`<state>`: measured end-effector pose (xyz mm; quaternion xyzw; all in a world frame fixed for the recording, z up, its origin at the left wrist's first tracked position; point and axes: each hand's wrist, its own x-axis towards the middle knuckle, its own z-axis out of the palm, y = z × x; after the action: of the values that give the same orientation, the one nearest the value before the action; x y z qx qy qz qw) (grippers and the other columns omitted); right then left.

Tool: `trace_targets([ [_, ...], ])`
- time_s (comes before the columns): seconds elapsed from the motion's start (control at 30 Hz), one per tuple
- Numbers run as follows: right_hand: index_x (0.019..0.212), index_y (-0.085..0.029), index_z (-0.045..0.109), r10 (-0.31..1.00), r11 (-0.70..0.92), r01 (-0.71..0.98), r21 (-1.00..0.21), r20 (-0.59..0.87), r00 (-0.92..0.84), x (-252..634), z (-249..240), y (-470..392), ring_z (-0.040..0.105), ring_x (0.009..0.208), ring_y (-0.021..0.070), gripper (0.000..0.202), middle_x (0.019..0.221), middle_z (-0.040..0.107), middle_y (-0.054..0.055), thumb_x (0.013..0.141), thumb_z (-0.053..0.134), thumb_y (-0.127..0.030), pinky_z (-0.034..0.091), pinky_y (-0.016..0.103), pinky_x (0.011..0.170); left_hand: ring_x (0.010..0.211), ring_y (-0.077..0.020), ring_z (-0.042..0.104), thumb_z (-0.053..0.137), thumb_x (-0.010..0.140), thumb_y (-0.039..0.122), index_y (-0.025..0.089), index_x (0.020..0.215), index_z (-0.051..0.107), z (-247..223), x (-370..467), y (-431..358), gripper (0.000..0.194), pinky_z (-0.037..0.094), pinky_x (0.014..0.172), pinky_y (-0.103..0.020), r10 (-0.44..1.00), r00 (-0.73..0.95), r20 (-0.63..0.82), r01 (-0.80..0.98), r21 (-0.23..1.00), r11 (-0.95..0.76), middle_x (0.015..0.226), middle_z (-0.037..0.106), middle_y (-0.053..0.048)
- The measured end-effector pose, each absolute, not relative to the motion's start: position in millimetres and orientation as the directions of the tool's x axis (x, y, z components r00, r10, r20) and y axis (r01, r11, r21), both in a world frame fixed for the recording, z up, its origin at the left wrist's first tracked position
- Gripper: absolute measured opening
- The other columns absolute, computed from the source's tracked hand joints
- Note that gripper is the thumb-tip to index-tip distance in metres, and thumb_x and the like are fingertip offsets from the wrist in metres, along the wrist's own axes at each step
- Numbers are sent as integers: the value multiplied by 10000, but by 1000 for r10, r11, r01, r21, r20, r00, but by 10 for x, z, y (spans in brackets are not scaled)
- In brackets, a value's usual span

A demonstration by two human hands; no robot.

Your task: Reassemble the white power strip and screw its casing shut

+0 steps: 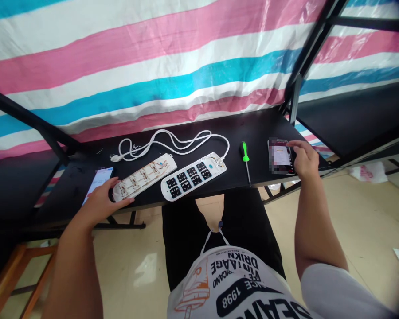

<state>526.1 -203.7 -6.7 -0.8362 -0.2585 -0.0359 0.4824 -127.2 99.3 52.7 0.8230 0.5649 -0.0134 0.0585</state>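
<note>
My left hand [103, 197] rests with fingers apart at the left end of a white strip casing [144, 177], whose inner side with metal strips faces up. A phone with a lit screen [97, 182] lies just behind that hand. Beside the casing is the white power strip part [193, 176] with black sockets, its white cable [173, 144] looped behind it. A green-handled screwdriver [245, 153] lies further right. At the right, my right hand [304, 157] touches the edge and screen of another phone [281, 156], its fingers partly spread.
All of this lies on a narrow black table [259, 133]. Behind it hangs a striped plastic sheet [153, 66] with black metal frame bars [294, 93] at the sides. A wooden stool [20, 274] stands at lower left.
</note>
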Motion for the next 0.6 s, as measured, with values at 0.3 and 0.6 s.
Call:
trace_targets([
  [0.3, 1130, -238, 885, 389, -373, 504, -779, 361, 847, 5295, -122, -2037, 798, 1210, 306, 439, 1245, 886, 121, 917, 522, -362, 550, 437, 1108, 1524, -450, 660, 794, 762, 700, 121, 1694, 484, 438, -1368, 1074, 1140, 539, 1260, -535, 920, 382, -94, 903, 250, -349, 1670, 665, -232],
  [0.6, 1101, -197, 839, 283, -388, 621, -681, 553, 784, 5378, -249, -1997, 856, 1056, 232, 375, 1070, 893, 164, 942, 502, -233, 622, 359, 981, 1551, -480, 634, 782, 725, 739, 89, 1691, 495, 429, -1361, 1091, 1199, 512, 1302, -582, 909, 407, -94, 891, 262, -371, 1701, 625, -267],
])
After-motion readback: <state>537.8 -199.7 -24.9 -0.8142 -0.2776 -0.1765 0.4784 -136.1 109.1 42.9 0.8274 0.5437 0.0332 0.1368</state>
